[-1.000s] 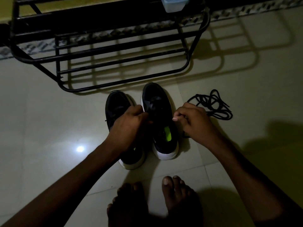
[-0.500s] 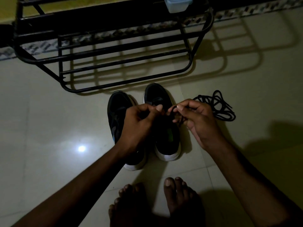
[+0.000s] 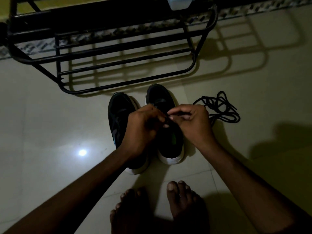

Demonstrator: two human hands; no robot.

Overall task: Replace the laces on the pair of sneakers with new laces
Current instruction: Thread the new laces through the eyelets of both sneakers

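Pinching dark lace: left hand, right hand | above right sneaker, green insole inside | loose laces on floor

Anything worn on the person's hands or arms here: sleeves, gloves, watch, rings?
Nothing shows. The left hand and right hand are bare, no gloves, and no ring can be made out in the dim light. Left forearm and right forearm are uncovered to the frame edge: no sleeves, watch or band.
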